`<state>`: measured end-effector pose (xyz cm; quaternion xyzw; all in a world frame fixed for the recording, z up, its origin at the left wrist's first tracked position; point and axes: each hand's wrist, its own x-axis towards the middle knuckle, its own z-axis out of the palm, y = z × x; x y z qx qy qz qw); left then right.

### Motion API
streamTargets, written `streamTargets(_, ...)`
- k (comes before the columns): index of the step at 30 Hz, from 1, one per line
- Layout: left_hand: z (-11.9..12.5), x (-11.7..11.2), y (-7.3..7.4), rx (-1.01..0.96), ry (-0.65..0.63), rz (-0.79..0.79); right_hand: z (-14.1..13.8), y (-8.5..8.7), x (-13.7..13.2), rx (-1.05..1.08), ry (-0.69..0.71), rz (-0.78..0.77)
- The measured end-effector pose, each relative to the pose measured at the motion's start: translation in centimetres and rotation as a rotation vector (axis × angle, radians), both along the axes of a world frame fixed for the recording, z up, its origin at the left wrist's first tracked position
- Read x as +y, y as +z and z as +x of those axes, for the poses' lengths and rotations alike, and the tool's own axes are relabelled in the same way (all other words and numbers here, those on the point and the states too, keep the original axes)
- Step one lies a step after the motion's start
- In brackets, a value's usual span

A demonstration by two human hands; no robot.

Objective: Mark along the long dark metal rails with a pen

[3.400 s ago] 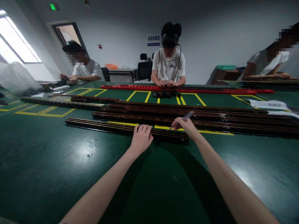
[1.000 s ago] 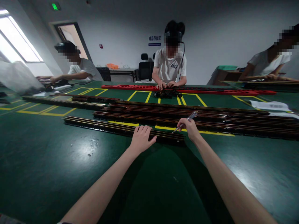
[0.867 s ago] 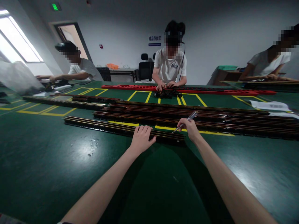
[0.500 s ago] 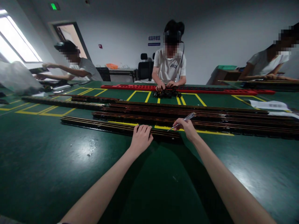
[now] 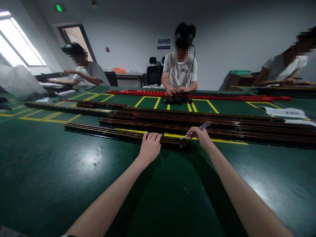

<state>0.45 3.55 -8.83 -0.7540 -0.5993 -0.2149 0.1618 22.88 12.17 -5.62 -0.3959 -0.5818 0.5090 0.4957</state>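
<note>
Resting on the top of the near rail, the left hand lies open, its fingers laid flat over the rail and not closed around it. The right hand is closed on a thin tool, and the tip of it points down to the right end of the same rail. This rail lies on the green table, just in front of the other rails.

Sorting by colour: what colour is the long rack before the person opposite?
The rack is red, head view.
</note>
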Motion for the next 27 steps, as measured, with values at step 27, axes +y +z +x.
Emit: streamTargets(27,-0.3,0.2,-0.1,-0.019,-0.008,0.016,1.1,-0.7,0.5,0.057,-0.065,0.012)
